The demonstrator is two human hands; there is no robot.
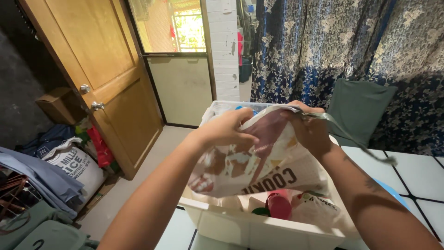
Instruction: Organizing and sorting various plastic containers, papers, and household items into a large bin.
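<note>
Cloth tote bag (259, 157), printed cream and maroon, is held above a white plastic bin (259, 227) by both hands: left hand (226, 129) and right hand (312, 132) pinched on its mouth. Bag not yet lowered; bin already part-filled.
</note>
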